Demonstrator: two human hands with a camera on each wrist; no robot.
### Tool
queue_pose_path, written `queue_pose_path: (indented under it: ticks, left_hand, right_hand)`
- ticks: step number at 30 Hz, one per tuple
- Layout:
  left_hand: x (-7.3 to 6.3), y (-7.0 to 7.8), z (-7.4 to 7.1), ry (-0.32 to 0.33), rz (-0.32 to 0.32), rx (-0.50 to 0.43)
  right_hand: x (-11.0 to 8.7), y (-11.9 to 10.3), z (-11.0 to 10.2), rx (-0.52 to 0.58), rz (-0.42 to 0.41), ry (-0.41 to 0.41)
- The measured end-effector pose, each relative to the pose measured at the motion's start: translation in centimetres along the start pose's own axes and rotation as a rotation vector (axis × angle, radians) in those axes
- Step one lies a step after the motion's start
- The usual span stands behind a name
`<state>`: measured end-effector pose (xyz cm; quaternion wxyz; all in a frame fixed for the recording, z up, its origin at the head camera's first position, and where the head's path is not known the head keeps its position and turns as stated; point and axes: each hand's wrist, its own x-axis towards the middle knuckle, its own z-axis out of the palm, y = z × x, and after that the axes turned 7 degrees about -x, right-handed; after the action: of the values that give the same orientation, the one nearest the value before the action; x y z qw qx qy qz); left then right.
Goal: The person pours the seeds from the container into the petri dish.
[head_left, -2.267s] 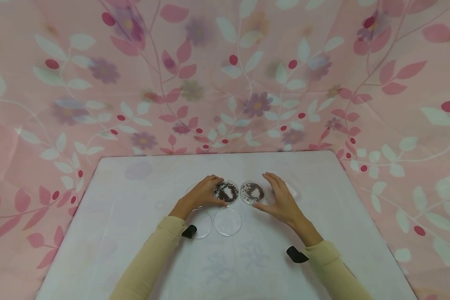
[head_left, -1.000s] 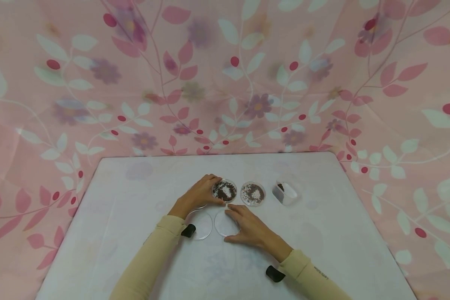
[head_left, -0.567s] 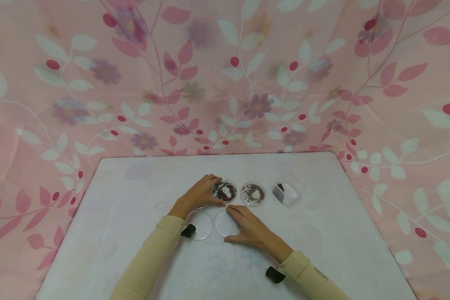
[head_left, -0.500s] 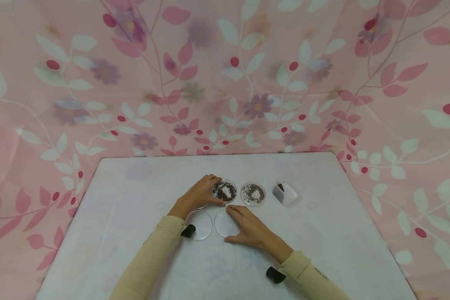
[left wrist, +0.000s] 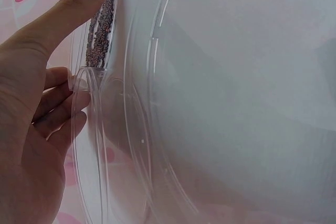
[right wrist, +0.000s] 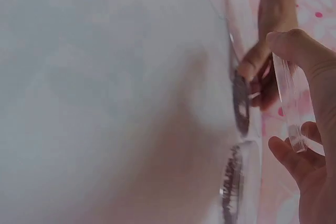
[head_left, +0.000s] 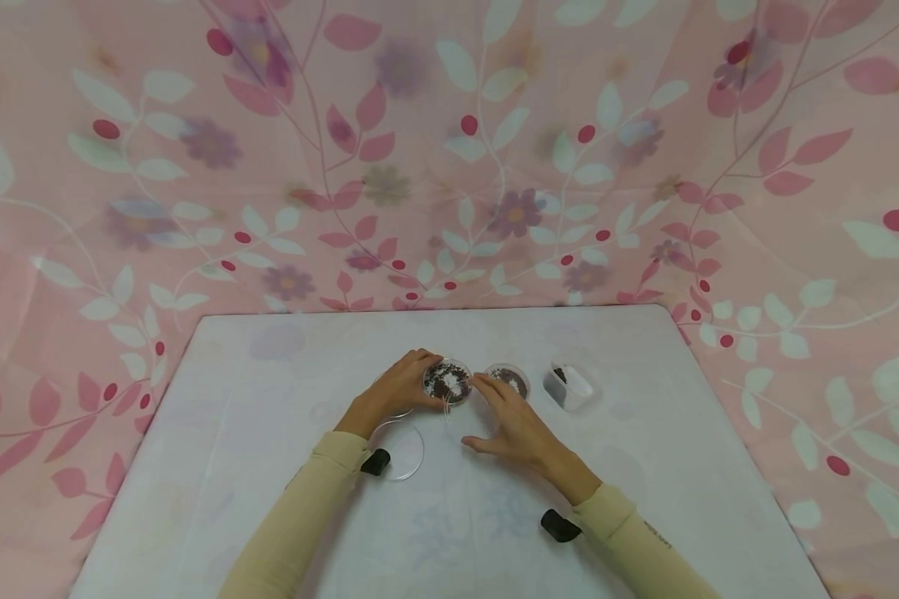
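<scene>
Left hand [head_left: 406, 383] grips clear round plastic dish [head_left: 448, 381], dark-grained; right hand [head_left: 520, 433] pinches clear round plastic lid [right wrist: 288, 98], best held level.

Clear disc [right wrist: 289, 98]: seen nearly edge-on, apart from both dishes.
Right hand [right wrist: 326, 98]: grips the clear disc, thumb at its upper edge, fingertips at its lower edge.
Left hand [right wrist: 261, 60]: beyond the clear disc, its thumb on the upper dish.
Upper dish [right wrist: 241, 106]: left of the clear disc, with dark contents.
Lower dish [right wrist: 229, 187]: below and left of the clear disc, dark grains inside.
White tabletop [right wrist: 105, 77]: left of the clear disc, shadowed, blurred.
Pink patterned cloth [right wrist: 315, 3]: behind the clear disc.
</scene>
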<state>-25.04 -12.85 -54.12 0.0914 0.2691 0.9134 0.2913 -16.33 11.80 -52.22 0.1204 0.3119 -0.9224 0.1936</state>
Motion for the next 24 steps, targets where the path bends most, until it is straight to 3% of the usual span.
queue_pose_path:
  ticks: [8,24]
  left_hand:
    - [-0.1,0.2,-0.2,-0.018,-0.038,-0.035]
    - [-0.2,0.1,-0.1,-0.033,-0.075,-0.034]
  right_hand:
    - [1.6,1.5,-1.7,0.009,0.053,0.035]
    - [3.3,3.7,-2.2,-0.035,0.080,-0.028]
